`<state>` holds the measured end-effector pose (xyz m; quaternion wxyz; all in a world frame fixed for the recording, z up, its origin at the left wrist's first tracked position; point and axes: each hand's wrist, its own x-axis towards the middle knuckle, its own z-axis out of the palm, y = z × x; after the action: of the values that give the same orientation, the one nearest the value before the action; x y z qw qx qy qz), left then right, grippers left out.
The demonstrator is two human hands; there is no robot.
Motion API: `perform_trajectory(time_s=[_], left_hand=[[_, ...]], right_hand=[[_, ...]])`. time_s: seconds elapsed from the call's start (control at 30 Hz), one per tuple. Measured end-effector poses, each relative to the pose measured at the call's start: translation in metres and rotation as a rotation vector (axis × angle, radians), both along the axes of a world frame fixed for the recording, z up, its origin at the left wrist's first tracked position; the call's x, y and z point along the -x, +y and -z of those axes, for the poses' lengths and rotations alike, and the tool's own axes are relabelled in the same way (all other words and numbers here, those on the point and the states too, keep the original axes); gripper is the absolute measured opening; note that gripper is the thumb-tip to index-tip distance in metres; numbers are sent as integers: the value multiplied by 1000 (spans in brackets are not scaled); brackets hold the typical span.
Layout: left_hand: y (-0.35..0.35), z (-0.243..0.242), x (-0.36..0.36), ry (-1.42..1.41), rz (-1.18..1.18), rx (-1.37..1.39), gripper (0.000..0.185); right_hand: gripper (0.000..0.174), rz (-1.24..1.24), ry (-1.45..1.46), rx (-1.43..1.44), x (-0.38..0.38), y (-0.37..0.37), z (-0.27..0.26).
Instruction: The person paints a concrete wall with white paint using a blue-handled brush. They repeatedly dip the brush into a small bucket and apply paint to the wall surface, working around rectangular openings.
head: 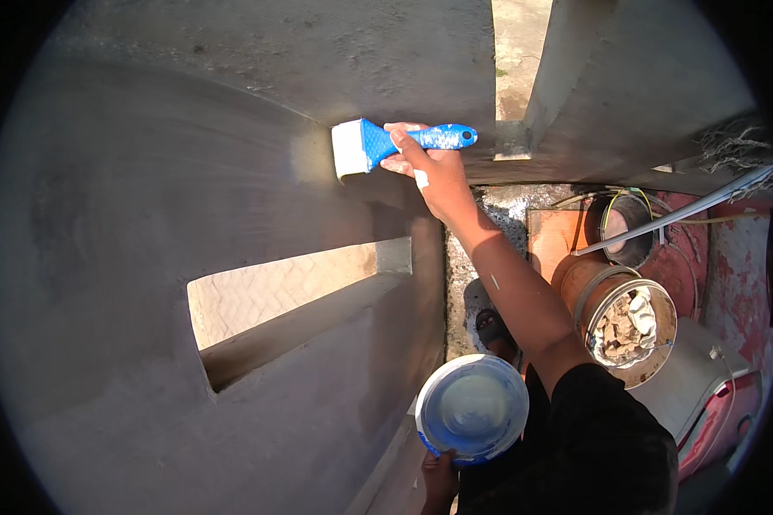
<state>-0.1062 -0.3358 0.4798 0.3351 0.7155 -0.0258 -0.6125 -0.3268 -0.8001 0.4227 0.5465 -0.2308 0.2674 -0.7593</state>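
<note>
A wide paintbrush with a blue handle (448, 136) is gripped in my right hand (419, 151). Its pale, paint-coated bristles (349, 148) meet the grey cement wall (264, 174) near an inside corner, where a faint yellowish patch shows. White smears mark the handle and my hand. Lower down, my left hand (441, 473) holds the rim of a round blue-and-white plastic tub (473, 409). Pale liquid appears to lie inside the tub.
Slots (290, 299) pierce the wall. To the right stand a brown drum (602, 283) topped by a bin of crumpled paper, a black bucket (634, 238) and a white appliance (676, 380). A mop (676, 209) slants over the bucket. My sandalled foot (487, 322) is on the wet floor.
</note>
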Motion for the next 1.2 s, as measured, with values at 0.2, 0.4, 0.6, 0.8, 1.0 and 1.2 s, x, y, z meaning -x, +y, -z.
perform_trajectory(time_s=[0.2,0.4,0.6,0.8,1.0,1.2], left_hand=[[-5,7,0,-6,50,-2,30],[16,21,-2,-4,-18,-68,33],[26,18,7,63,-78,-63,32],[19,13,19,53,-59,-58,31],[20,16,24,-22,84,-33,30],[24,22,31,92,-128,-54,29]], right_hand=[[39,-262,-445,36,6,-14,14],[32,-11,-220,-560,-15,9,201],[21,108,-33,-456,-22,-3,178],[20,32,64,-86,-3,-10,-17],[21,95,357,364,11,-13,-88],[20,311,817,269,3,-7,20]])
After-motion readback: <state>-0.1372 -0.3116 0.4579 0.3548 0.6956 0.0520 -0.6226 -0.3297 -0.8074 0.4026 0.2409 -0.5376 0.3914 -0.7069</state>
